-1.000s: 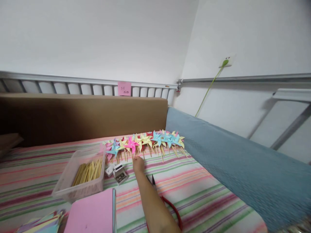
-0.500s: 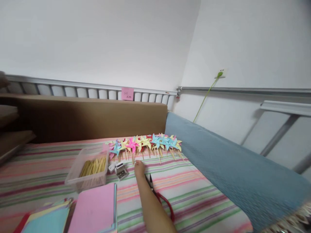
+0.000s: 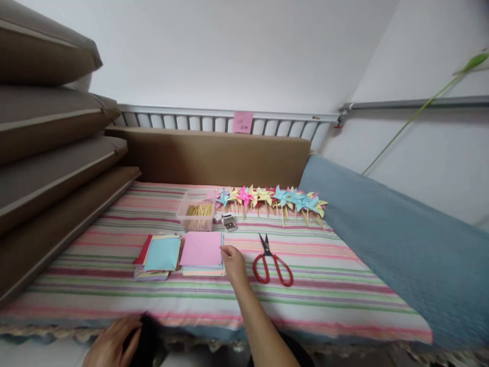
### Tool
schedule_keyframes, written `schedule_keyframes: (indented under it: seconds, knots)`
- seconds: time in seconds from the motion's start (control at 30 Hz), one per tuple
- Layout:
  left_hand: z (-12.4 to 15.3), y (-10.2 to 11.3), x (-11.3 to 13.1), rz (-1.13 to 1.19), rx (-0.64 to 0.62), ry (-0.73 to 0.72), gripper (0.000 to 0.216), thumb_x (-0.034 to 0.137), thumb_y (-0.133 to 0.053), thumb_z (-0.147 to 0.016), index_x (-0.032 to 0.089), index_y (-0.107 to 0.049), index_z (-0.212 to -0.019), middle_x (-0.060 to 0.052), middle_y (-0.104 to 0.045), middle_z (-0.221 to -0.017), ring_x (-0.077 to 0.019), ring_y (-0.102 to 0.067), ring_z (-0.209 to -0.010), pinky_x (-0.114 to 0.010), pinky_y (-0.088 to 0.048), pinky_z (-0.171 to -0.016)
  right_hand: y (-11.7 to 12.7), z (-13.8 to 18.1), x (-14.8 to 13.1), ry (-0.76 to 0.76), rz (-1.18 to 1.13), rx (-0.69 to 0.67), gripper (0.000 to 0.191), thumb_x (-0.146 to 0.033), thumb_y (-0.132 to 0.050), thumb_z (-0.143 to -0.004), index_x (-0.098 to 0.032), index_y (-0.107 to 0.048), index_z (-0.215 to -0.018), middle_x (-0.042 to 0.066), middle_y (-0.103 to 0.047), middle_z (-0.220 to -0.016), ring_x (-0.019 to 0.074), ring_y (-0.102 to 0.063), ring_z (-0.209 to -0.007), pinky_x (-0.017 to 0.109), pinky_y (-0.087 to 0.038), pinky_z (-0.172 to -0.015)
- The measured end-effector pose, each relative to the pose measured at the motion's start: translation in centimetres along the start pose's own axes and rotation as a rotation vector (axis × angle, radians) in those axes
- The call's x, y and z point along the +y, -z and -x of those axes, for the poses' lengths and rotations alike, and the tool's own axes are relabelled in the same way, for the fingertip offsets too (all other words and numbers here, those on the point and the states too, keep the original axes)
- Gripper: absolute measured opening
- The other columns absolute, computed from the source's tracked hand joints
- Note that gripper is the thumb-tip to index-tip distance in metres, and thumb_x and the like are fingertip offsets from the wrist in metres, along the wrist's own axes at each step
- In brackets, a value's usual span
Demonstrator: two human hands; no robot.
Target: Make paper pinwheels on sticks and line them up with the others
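Note:
My right hand [image 3: 234, 262] is at the right edge of a stack of square paper topped with a pink sheet [image 3: 201, 248], its fingertips pinched together at that edge. The sheet lies flat. To the right of this hand lie black-bladed scissors [image 3: 267, 253] with red handles, blades slightly apart. My left hand [image 3: 114, 340] is below the bed's front edge, resting on something dark, fingers loosely stretched and holding nothing. Another stack of coloured paper, blue on top [image 3: 163, 253], sits left of the pink one.
A clear plastic box [image 3: 183, 219] holds thin wooden sticks. Beside it is a small open box [image 3: 229, 223] of tiny metal pieces. Finished paper pinwheels [image 3: 263, 196] lie in a row behind. Brown cushions [image 3: 49, 148] are piled at left; a blue cover [image 3: 367, 219] rises at right.
My right hand has drawn back from near the pinwheel sticks to the pink paper's edge. The view has swung left and down, bringing my left hand and the whole scissors into sight.

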State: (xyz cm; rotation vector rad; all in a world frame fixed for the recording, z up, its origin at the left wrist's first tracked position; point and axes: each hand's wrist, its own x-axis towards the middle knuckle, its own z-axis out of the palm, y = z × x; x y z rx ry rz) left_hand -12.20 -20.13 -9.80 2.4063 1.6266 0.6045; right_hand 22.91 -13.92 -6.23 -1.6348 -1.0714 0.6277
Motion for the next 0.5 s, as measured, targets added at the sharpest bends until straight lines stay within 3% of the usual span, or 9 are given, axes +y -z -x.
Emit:
schedule_keyframes:
  seconds: [0.13, 0.23, 0.33, 0.5]
  knots:
    - [0.5, 0.7, 1.1, 0.026, 0.032, 0.003, 0.020, 0.041, -0.054, -0.078, 0.031, -0.071, -0.085, 0.001, -0.073, -0.098, -0.0228, -0.066, -0.093, -0.033, -0.052, -0.085, 0.3, 2.3, -1.2, 0.086, 0.027, -0.039, 0.018, -0.011, -0.056, -0.075, -0.019, -0.069, -0.084, 0.004, -0.069, -0.088, 0.0193, -0.063, -0.084, 0.030, -0.047, -0.081]
    - [-0.9, 1.0, 1.8, 0.161, 0.135, 0.013, 0.022, 0.040, -0.055, -0.077, 0.027, -0.070, -0.087, -0.002, -0.073, -0.096, -0.0230, -0.065, -0.093, -0.034, -0.050, -0.087, 0.7, 2.7, -1.4, 0.121, 0.047, -0.070, 0.020, -0.012, -0.054, -0.073, -0.019, -0.070, -0.082, 0.005, -0.069, -0.086, 0.0206, -0.063, -0.082, 0.031, -0.046, -0.079]
    - [-4.5, 1.4, 2.3, 0.292, 0.264, 0.129, 0.029, 0.040, -0.056, -0.074, 0.020, -0.067, -0.092, -0.007, -0.072, -0.096, -0.0248, -0.064, -0.095, -0.036, -0.049, -0.088, 0.6, 2.7, -1.2, 0.143, 0.065, -0.102, 0.020, -0.013, -0.054, -0.072, -0.018, -0.071, -0.081, 0.006, -0.069, -0.085, 0.0218, -0.063, -0.081, 0.032, -0.046, -0.079]
    - [-12.1, 1.5, 2.4, 0.248, 0.295, 0.258, 0.039, 0.039, -0.054, -0.076, 0.008, -0.063, -0.098, -0.016, -0.071, -0.091, -0.0258, -0.067, -0.082, -0.036, -0.054, -0.073, 0.1, 3.1, -0.5, 0.179, 0.055, -0.177, 0.018, -0.012, -0.056, -0.071, -0.017, -0.071, -0.080, 0.006, -0.068, -0.081, 0.0212, -0.063, -0.076, 0.031, -0.046, -0.076]
